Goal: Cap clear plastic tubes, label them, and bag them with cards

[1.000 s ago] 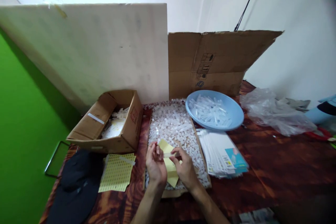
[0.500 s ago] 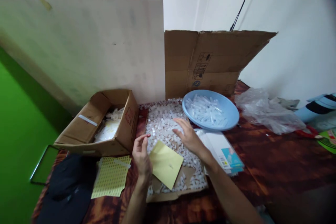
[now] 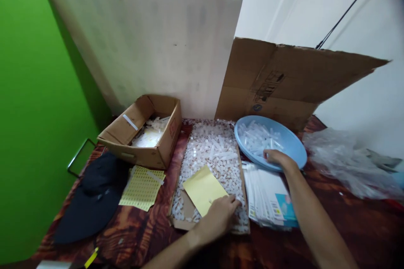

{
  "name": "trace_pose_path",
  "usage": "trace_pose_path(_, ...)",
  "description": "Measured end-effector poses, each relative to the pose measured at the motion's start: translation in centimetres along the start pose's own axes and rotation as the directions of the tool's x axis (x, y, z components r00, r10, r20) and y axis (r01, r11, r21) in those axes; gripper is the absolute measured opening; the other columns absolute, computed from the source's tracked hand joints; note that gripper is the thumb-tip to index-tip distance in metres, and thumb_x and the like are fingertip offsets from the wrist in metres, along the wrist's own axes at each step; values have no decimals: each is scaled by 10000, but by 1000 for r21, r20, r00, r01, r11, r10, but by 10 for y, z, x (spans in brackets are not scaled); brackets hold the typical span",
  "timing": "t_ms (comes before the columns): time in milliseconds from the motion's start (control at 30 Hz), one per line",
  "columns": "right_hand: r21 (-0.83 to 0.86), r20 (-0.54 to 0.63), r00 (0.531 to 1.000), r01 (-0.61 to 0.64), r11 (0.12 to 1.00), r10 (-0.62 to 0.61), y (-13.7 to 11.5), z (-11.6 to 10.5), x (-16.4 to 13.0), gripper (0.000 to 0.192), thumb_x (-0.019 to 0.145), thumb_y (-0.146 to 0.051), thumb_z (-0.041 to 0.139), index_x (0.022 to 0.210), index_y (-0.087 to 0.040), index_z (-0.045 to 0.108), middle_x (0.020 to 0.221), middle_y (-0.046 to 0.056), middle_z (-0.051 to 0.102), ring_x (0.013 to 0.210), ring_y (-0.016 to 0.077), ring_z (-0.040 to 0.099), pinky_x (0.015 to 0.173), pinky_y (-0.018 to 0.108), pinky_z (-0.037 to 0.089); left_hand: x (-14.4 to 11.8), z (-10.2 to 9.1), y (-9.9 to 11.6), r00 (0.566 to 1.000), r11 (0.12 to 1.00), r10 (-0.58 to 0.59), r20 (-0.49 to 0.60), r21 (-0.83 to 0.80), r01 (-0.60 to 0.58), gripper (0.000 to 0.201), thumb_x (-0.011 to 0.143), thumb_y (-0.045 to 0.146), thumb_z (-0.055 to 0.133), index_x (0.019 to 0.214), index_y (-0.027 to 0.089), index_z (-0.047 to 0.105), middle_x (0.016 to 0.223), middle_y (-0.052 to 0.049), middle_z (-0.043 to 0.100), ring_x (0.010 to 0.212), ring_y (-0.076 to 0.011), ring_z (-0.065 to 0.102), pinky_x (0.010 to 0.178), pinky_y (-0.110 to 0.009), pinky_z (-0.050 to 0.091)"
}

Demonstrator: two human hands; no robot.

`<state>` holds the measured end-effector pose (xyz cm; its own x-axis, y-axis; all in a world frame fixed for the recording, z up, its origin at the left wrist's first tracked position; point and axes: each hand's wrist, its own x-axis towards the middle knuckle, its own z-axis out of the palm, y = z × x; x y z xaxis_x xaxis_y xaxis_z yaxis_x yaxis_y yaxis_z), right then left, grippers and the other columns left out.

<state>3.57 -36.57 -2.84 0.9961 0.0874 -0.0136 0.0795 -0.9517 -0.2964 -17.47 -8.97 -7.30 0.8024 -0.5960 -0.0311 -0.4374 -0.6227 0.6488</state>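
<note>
My left hand (image 3: 221, 214), fingers curled, is down on the small white plastic pieces (image 3: 222, 176) that cover a shallow cardboard tray (image 3: 186, 224). Beside its knuckles lies a plain yellow sheet (image 3: 203, 189), partly overlapped by the hand. My right hand (image 3: 277, 158) reaches over the near rim of a blue basin (image 3: 296, 151), its fingertips drawn together at the clear plastic tubes (image 3: 257, 134) inside. What either hand grips is too small or hidden to make out. Some longer clear tubes (image 3: 221, 149) lie on the white pieces in the tray.
An open cardboard box (image 3: 167, 145) stands left of the tray. In front of it are a sheet of yellow stickers (image 3: 142, 189) and a black cap (image 3: 94, 199). White packets (image 3: 268, 193) lie below the basin; crumpled clear plastic (image 3: 341, 159) is at right. Cardboard panels stand behind.
My right hand has moved from above the tray to the basin. My left hand has moved right and down across the yellow sheet's near corner. The camera view has shifted left.
</note>
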Motion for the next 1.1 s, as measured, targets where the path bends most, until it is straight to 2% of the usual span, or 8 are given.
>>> trace_pose_path(200, 15, 8, 1000, 26, 1000, -26, 18, 4, -2, 201, 864, -26, 576, 964, -122, 722, 935, 96, 738, 891, 225, 699, 858, 348, 549, 0, 1, -11, 990, 978, -86, -115, -197, 62, 163, 850, 100, 576, 940, 194, 673, 966, -64, 706, 874, -219, 641, 780, -287, 450)
trace_pose_path(333, 86, -168, 982, 103, 991, -87, -2, -2, -26, 426, 870, -24, 430, 1225, -108, 650, 1236, 147, 686, 1183, 259, 625, 1056, 376, 453, -1, -4, -25, 954, 898, -207, -215, -429, 98, 180, 847, 129, 619, 972, 186, 734, 951, -66, 745, 877, -215, 662, 808, -295, 475)
trace_pose_path(467, 269, -438, 876, 343, 900, -202, -55, 2, -91, 400, 943, -166, 415, 1282, -175, 627, 1445, 119, 560, 1361, 271, 498, 1167, 438, 350, -7, -31, -41, 838, 674, -415, -353, -739, 23, 158, 850, 238, 698, 991, 171, 728, 947, -74, 740, 861, -207, 673, 801, -293, 504)
trace_pose_path(633, 777, -197, 969, 246, 579, -147, -143, 45, -161, 321, 990, -284, 432, 1148, -219, 704, 1349, 88, 651, 1177, 256, 627, 975, 380, 513, -12, -62, -54, 738, 356, -555, -384, -911, -207, 317, 809, 307, 794, 1069, 176, 667, 997, -53, 694, 820, -182, 716, 805, -286, 530)
trace_pose_path(700, 905, -73, 995, 95, 415, -68, -171, 65, -173, 331, 1009, -349, 427, 1098, -213, 715, 1157, 92, 730, 830, 205, 680, 718, 314, 556, -15, -68, -56, 733, 295, -575, -363, -928, -227, 367, 791, 295, 818, 1105, 181, 666, 1034, -54, 683, 869, -196, 731, 830, -287, 537)
trace_pose_path(767, 955, -31, 999, 38, 295, -28, -191, 78, -176, 287, 986, -405, 523, 1075, -205, 710, 1027, 85, 744, 755, 185, 656, 650, 277, 534, -19, -71, -56, 729, 272, -597, -334, -940, -208, 424, 764, 277, 845, 1143, 179, 685, 1053, -62, 686, 936, -211, 730, 858, -274, 534)
trace_pose_path(933, 992, -35, 996, 45, 117, -80, -207, 83, -166, 288, 931, -425, 649, 1110, -203, 685, 1106, 99, 694, 648, 144, 642, 525, 248, 508, -29, -75, -53, 749, 171, -616, -244, -970, -175, 528, 739, 261, 868, 1234, 179, 705, 1121, -112, 726, 992, -217, 720, 843, -247, 552)
trace_pose_path(1100, 996, -30, 990, 42, 81, -139, -209, 88, -161, 312, 917, -427, 678, 1110, -181, 670, 1181, 124, 656, 817, 219, 726, 699, 343, 604, -31, -75, -52, 672, 51, -690, -270, -944, -327, 420, 738, 234, 861, 1140, 184, 750, 1117, -96, 754, 1031, -183, 720, 901, -205, 564)
